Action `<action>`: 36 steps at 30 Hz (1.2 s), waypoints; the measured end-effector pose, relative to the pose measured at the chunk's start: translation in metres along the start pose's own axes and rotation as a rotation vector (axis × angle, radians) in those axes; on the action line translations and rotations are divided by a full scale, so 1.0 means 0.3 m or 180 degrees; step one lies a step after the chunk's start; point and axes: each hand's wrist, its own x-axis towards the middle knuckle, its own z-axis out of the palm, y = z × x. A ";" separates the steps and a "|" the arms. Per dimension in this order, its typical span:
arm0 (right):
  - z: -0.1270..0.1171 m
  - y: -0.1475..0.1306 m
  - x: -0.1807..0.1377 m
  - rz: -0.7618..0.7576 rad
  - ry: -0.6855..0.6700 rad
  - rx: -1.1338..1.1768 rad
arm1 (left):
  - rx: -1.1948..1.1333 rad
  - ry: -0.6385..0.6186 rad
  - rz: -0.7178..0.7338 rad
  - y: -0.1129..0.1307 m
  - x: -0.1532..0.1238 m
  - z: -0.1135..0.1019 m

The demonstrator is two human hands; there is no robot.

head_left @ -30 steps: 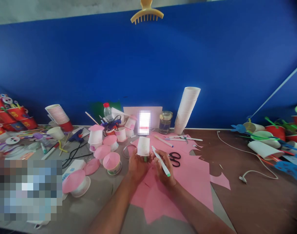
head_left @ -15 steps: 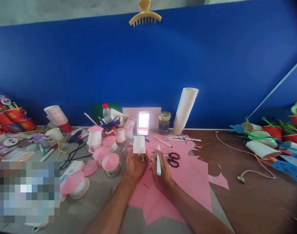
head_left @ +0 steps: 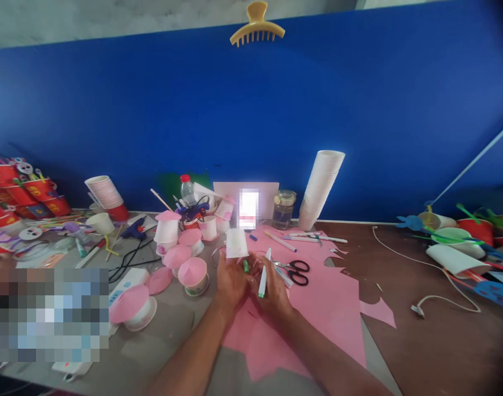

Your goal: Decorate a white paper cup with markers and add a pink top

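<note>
The left hand [head_left: 230, 280] pinches a white cup [head_left: 236, 243], which sticks up above its fingers. The right hand [head_left: 273, 286] has its fingers curled tight around a pen [head_left: 263, 274], with scissors [head_left: 296, 271] just beside them.

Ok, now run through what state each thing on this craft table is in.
paper cup, looks upside down, held in the left hand
marker, held in the right hand
scissors, lying on the pink paper
pink paper, flat, edges cut ragged
cup stack, leaning
jar, lid on
bottle, capped
</note>
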 end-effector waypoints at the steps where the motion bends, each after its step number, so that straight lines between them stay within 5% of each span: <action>1: 0.002 0.004 -0.003 -0.0012 0.0012 -0.0066 | 0.0007 -0.0021 -0.0050 -0.003 -0.005 0.006; 13: 0.008 0.018 -0.016 0.0094 0.0010 -0.0334 | -0.0047 -0.0211 -0.0141 -0.024 -0.020 0.018; 23: -0.012 0.080 -0.006 0.0676 0.0362 -0.0586 | -0.0003 -0.0383 -0.0096 0.009 -0.024 0.013; 36: -0.024 0.062 0.008 0.0556 0.0291 -0.0496 | 0.0302 -0.0586 -0.0267 -0.007 -0.038 0.041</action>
